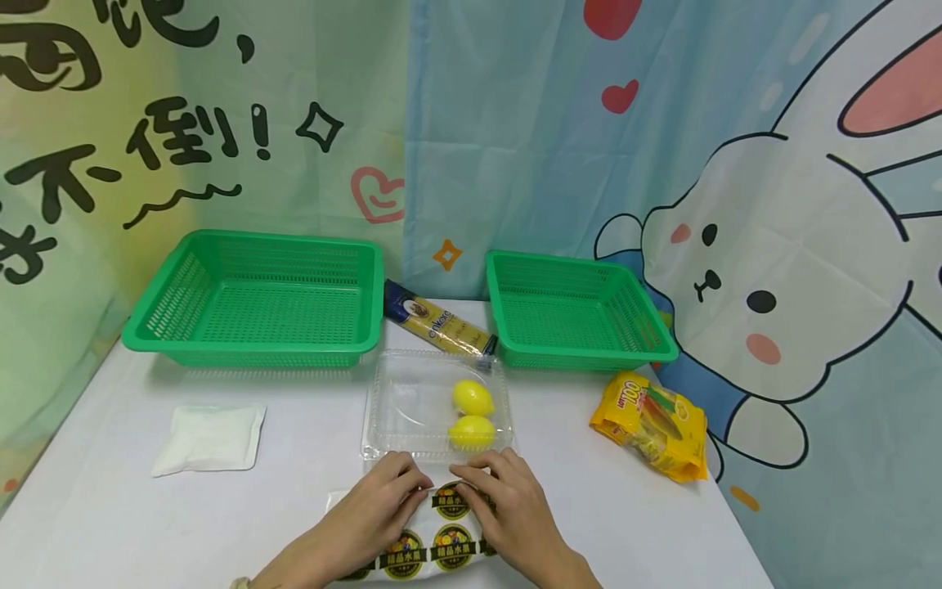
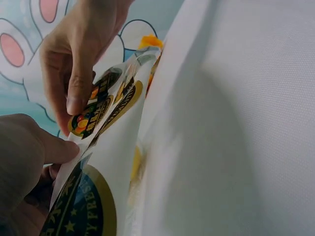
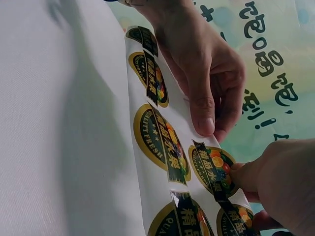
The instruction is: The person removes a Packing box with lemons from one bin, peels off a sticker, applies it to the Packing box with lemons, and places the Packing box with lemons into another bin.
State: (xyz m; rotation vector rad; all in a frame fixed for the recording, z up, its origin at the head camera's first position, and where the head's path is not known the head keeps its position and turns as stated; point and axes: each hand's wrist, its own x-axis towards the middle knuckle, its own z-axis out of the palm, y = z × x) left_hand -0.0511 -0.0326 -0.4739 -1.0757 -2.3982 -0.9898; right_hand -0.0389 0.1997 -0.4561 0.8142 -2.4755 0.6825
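Note:
A white sheet of round black-and-gold fruit stickers (image 1: 451, 546) is held at its far edge by both hands. My left hand (image 1: 383, 509) pinches that edge on the left, its thumb (image 3: 203, 115) on the printed face. On the right, my right hand (image 1: 513, 514) pinches the same edge, thumb beside a sticker (image 3: 214, 164). In the left wrist view the sheet stands tilted up from the white table. Just beyond the hands sits a clear plastic box (image 1: 412, 401) with two yellow lemons (image 1: 473, 397) inside.
Two green baskets (image 1: 257, 358) (image 1: 589, 360) stand at the back. Between them lies a gold-and-blue packet (image 1: 441, 323). A white pouch (image 1: 209, 439) rests at left, a yellow packet (image 1: 655, 425) at the right edge. A printed curtain (image 1: 515, 164) hangs behind.

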